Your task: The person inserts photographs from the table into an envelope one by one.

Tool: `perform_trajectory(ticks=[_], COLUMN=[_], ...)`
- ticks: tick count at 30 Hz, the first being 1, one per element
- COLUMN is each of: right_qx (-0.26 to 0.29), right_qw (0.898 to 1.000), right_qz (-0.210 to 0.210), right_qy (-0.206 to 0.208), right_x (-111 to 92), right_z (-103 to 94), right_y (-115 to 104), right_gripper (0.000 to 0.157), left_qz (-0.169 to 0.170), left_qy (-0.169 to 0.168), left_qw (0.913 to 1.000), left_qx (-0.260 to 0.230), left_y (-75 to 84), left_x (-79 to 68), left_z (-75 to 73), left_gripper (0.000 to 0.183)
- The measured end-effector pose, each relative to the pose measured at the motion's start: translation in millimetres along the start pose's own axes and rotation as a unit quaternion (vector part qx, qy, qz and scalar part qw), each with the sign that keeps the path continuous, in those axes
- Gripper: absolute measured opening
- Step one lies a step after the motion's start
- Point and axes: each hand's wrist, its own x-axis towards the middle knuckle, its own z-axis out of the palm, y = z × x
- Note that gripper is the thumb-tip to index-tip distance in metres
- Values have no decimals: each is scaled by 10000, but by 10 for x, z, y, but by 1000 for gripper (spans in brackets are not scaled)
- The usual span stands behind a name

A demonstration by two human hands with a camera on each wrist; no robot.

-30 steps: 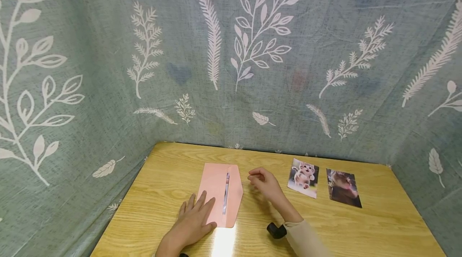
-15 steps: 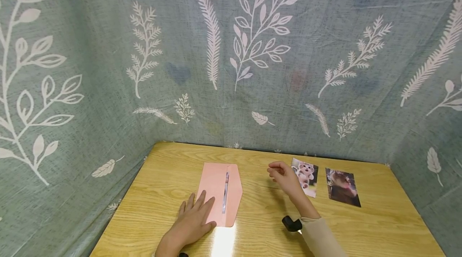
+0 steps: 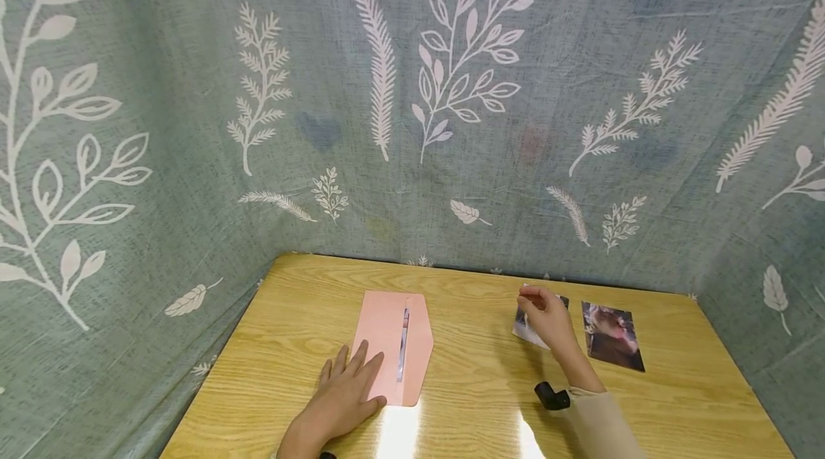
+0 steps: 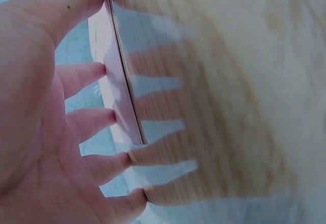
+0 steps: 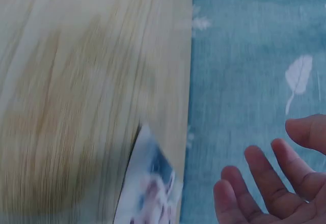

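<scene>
While the left hand (image 3: 343, 396) lies spread at near left, fingers straight and gripping nothing, its thumb and two fingertips rest on a flat pale-pink paper envelope (image 3: 380, 319); the other two fingers are on the yellow wood-grain tabletop (image 3: 473, 373) just left of it. Near right: beige fabric sleeve (image 3: 602, 419) plus a small black wrist device (image 3: 551, 396), both on the right arm. Bit farther: envelope's long axis runs near-to-far, pointed flap (image 3: 421, 355) laid open to the right, w/ a thin glossy printed strip (image 3: 402, 355), prob. card, showing in the slot.

Over to the right now, and this is the relation that counts: the right hand (image 3: 548, 316) hovers over a small glossy rect. photo print (image 3: 526, 333), pale along its near-left edge, long side near-to-far too, pic mostly hidden. Near-left and far-right corners peek out, so it lies below the grip, and the right hand's by far the nearer one. Grip: fingers loosely bent, thumb a modest gap off, nothing btwn them; right wrist cam shows fingertips apart from the print. Just right of it, a dark brown rect. photo print (image 3: 614, 341), subject unclear. Farthest back, a grey-green cloth curtain (image 3: 283, 87) w/ white leaf motifs.
</scene>
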Motion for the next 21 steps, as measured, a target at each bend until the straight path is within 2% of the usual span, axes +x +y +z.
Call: perform_trajectory(ticks=[6, 10, 17, 21], right_qx=[-192, -554, -1110, -1435], right_qw=[9994, 9976, 9906, 9871], right_qz=[190, 121, -94, -131], right_qy=[223, 406, 788, 698], right_x=[3, 21, 101, 145], right_z=[-161, -260, -406, -487], right_y=[146, 209, 327, 410], right_gripper=[37, 42, 37, 42], left_qz=[-24, -61, -64, -76], left_qy=[-63, -86, -106, -136], left_qw=[10000, 9999, 9999, 9999], left_qx=[7, -6, -22, -34], left_y=[1, -5, -22, -26], left_x=[-7, 1, 18, 26], left_z=[1, 19, 35, 29], left_gripper=[72, 72, 72, 72])
